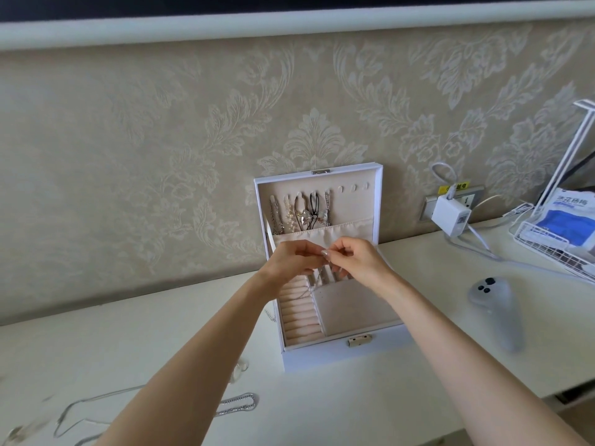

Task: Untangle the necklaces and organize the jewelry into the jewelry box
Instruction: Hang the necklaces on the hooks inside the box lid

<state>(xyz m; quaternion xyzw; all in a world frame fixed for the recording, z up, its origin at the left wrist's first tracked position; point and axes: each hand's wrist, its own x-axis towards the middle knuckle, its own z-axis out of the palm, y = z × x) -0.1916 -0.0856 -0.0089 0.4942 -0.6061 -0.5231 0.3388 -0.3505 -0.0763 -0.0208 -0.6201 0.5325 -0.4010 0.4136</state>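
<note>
Nearest, silver chains [238, 402] lie loose on the worktop [354, 397]. Over the open jewelry box [322, 352], the left hand [291, 259] and right hand [357, 257] pinch a fine necklace [309, 286] between their fingers [324, 253], its slack dangling toward the ring rolls [299, 320]. It looks feather-light, limp and snag-prone, best held near the clasp for the free hooks [352, 187] in the lid beyond.

Pretty bright, soft even daylight all over the scene. Only faint, fuzzy shadows on the white table [354, 397]. The wide-angle lens bows the white trim [289, 25] up top and stretches the corners. Middle is reasonably sharp, but the chains [238, 402] at bottom left go smeary, maybe motion blur, hard to say.
</note>
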